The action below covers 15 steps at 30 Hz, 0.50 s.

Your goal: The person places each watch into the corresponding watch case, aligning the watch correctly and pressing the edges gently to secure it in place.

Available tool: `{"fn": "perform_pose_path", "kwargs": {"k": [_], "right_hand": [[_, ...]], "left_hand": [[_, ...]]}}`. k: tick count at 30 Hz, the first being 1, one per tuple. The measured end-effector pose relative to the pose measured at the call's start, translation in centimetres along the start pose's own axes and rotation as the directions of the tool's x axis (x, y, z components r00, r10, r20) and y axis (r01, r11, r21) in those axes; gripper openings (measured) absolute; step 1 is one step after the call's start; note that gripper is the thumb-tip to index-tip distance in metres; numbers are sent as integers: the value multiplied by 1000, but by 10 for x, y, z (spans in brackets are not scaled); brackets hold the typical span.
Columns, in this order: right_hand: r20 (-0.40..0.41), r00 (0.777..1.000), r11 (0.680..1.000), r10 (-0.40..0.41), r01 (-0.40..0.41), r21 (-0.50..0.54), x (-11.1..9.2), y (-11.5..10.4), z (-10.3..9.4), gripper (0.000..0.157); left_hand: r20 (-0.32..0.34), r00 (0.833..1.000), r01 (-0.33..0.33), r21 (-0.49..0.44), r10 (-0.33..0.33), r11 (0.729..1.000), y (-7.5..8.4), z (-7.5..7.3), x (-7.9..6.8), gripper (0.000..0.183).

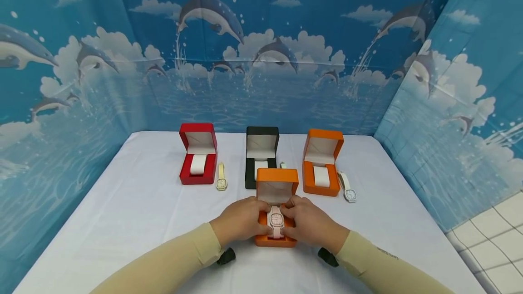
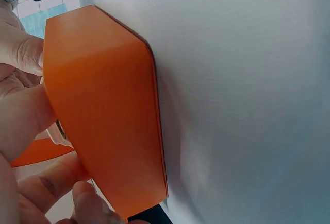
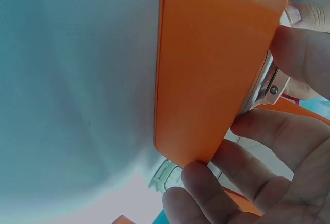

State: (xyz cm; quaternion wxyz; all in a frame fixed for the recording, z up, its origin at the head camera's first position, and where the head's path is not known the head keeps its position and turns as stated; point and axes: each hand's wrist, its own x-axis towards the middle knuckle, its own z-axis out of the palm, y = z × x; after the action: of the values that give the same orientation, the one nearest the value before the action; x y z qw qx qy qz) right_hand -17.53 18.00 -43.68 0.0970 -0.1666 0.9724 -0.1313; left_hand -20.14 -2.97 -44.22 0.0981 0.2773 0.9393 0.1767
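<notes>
The left grip (image 1: 244, 219) and right grip (image 1: 309, 220) pinch the watch (image 1: 276, 219) from both sides, its length pointing toward the box lid (image 1: 278, 175).

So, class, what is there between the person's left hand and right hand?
Between the left hand and right hand is a pink watch, over the base of the nearest orange box; the head view shows this.
</notes>
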Motion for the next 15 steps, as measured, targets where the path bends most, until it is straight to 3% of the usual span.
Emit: {"fn": "perform_pose_path", "kwargs": {"k": [15], "right_hand": [[-7,1000,1000,-4,5,21,-1,1,1,62]], "left_hand": [[0,1000,-20,22,20,1000,-1,2,2,51]]}}
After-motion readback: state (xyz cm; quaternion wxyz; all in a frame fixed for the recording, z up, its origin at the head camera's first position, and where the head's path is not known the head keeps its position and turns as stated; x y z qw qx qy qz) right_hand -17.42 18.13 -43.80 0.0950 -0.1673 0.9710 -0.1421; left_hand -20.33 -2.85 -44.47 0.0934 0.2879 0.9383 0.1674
